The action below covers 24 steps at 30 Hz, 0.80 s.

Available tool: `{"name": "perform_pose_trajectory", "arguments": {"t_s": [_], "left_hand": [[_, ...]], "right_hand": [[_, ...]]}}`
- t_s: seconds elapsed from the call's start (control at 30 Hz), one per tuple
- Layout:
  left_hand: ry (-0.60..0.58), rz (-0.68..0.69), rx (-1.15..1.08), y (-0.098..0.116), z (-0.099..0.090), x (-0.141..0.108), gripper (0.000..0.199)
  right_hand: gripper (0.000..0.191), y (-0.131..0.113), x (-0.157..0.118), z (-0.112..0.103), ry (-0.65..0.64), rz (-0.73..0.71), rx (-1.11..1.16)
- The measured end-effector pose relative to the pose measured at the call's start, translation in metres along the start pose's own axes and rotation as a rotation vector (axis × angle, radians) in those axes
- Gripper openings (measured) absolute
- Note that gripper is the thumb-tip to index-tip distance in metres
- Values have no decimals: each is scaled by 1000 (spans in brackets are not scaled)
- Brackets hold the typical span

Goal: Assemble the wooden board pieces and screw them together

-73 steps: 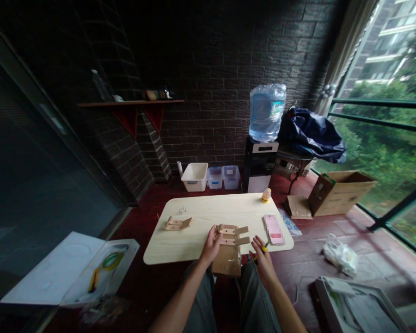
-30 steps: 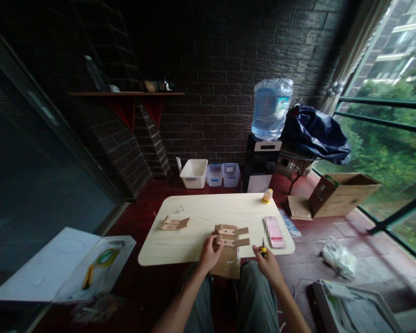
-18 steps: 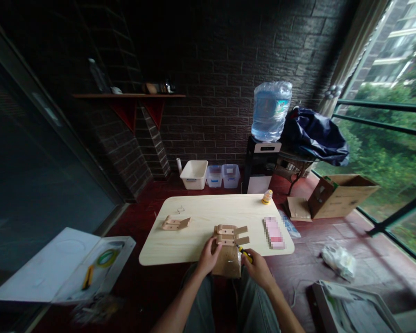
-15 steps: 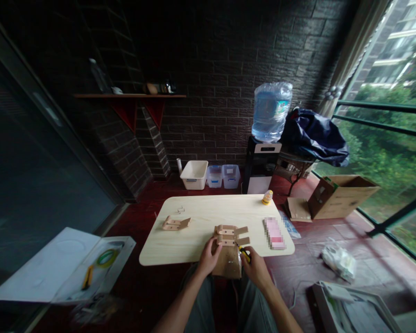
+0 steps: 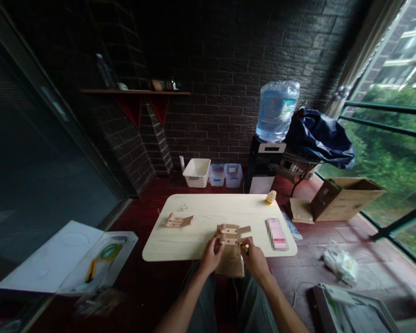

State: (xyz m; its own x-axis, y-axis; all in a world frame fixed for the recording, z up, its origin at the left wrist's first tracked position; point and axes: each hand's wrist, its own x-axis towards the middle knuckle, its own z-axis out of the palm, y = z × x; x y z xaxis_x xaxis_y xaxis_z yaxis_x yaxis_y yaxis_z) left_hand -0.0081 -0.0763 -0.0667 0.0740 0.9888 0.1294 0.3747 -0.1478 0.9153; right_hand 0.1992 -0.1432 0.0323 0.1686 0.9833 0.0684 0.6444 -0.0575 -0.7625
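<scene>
At the table's front edge, a wooden bracket with rounded ends and dark holes (image 5: 229,241) lies on a brown cardboard piece (image 5: 230,263). Curled around the bracket's left end is my left hand (image 5: 211,255), closed on it. My right hand (image 5: 254,259) is closed around a yellow and black screwdriver (image 5: 244,249) at the bracket's right side; the tool is mostly covered by the fingers, and its tip cannot be made out. A second, similar wooden bracket (image 5: 179,221) rests apart on the left of the table, with a few small metal screws (image 5: 183,207) behind it.
The pale table (image 5: 194,247) also bears a yellow-capped bottle (image 5: 270,198) and a blurred pink item (image 5: 277,234). On the left lies an open white case (image 5: 123,259). Plastic bins (image 5: 197,173), a water dispenser (image 5: 265,162) and a cardboard box (image 5: 343,199) stand beyond.
My right hand has moved up toward the bracket and now covers most of the screwdriver. The left hand stays on the bracket. The whole view has shifted slightly.
</scene>
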Motion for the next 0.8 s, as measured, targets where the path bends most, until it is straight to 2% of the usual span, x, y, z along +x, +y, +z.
{"name": "perform_pose_trajectory", "arguments": {"t_s": [0.13, 0.2, 0.3, 0.6, 0.8], "left_hand": [[41, 31, 42, 0, 2, -4, 48], [67, 37, 74, 0, 4, -7, 47], [85, 43, 108, 1, 7, -8, 47], [113, 41, 94, -1, 20, 6, 50], [78, 35, 68, -2, 22, 11, 50]], "right_hand": [[36, 3, -17, 2, 40, 12, 268], [50, 5, -26, 2, 56, 67, 422], [60, 9, -37, 1, 75, 150, 592], [62, 41, -50, 4, 53, 449, 1152], [48, 55, -60, 9, -19, 493, 1394]]}}
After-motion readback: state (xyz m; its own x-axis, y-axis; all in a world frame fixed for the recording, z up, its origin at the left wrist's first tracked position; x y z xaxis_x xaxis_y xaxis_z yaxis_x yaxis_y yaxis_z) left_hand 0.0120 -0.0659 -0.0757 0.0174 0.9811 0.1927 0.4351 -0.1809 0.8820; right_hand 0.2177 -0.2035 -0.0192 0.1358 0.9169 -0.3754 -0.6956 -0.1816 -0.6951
